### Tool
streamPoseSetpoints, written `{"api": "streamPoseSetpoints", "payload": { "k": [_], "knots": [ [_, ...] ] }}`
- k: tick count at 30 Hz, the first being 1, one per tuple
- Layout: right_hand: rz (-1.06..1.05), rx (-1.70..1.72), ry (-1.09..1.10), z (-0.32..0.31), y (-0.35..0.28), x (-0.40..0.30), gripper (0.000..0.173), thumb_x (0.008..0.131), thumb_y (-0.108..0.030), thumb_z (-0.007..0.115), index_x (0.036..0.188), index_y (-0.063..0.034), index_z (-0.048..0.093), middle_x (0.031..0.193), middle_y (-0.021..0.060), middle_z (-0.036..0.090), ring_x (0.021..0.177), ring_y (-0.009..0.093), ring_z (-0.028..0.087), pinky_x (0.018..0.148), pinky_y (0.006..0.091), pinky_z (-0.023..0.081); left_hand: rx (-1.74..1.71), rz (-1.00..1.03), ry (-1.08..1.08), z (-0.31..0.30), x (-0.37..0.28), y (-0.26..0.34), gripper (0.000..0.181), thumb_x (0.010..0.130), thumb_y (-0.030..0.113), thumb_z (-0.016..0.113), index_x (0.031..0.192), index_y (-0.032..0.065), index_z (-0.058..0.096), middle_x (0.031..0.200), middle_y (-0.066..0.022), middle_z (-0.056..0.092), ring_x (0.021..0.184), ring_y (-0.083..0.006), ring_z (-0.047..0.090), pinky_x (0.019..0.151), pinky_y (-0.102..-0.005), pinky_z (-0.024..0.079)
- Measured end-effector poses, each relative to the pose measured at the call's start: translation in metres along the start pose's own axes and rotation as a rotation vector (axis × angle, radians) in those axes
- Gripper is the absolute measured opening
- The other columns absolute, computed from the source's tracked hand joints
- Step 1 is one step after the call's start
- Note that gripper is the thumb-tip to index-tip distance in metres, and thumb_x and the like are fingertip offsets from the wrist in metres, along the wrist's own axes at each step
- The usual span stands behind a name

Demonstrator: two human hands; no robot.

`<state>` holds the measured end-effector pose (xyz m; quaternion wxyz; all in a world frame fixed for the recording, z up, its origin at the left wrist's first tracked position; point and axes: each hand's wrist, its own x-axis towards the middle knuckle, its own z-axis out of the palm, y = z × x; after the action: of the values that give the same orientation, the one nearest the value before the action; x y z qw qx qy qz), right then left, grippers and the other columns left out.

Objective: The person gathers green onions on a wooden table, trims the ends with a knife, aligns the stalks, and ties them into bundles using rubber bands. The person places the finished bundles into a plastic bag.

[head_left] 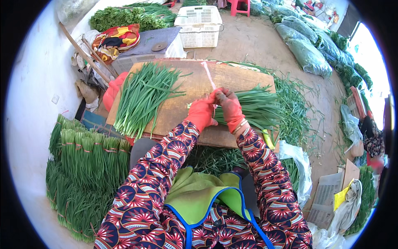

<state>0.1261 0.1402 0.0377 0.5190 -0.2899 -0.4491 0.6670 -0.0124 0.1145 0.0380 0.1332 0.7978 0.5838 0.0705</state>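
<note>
Both hands wear red-orange gloves and meet over the wooden board [186,74]. My left hand [202,111] and my right hand [228,105] pinch a pale pink tie strip [208,74] between their fingertips, and one end of it trails up across the board. Under the hands lies a bunch of green leafy stalks, probably Chinese chives [258,105], its leaves pointing right. How far the strip goes round the bunch is hidden by the gloves. A loose pile of the same stalks [146,93] rests on the board's left side.
Tied bunches [93,155] stand stacked at left. A white plastic crate [199,28] is beyond the board. Loose leaves [295,105] cover the floor at right, near a clear plastic bag [298,168]. Filled bags [304,53] lie farther back; another person [373,143] is at far right.
</note>
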Motion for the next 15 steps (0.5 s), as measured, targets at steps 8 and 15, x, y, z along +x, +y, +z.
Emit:
{"api": "streamPoseSetpoints", "payload": {
  "k": [8, 15],
  "knots": [
    [0.054, -0.263, -0.018, 0.045, -0.009, 0.004, 0.016, 0.095, -0.013, 0.050, 0.084, -0.0041, 0.057, 0.071, 0.0007, 0.059, 0.062, 0.008, 0.053, 0.059, 0.0222, 0.043, -0.550, 0.214, 0.201, 0.068, 0.018, -0.050, 0.099, 0.051, 0.052, 0.083, 0.135, 0.0140, 0.047, 0.141, -0.0109, 0.042, 0.133, -0.0274, 0.035, 0.109, -0.0554, 0.024],
    [-0.109, -0.580, -0.043, 0.042, 0.013, -0.036, 0.014, 0.089, -0.013, 0.057, 0.090, 0.0013, 0.056, 0.072, 0.0112, 0.058, 0.066, 0.014, 0.051, 0.061, 0.0319, 0.045, -0.061, 0.028, -0.171, 0.020, 0.036, -0.037, 0.077, 0.065, 0.047, 0.074, 0.128, 0.0114, 0.046, 0.113, -0.0127, 0.061, 0.109, -0.0293, 0.057, 0.103, -0.0550, 0.031]
  ]
}}
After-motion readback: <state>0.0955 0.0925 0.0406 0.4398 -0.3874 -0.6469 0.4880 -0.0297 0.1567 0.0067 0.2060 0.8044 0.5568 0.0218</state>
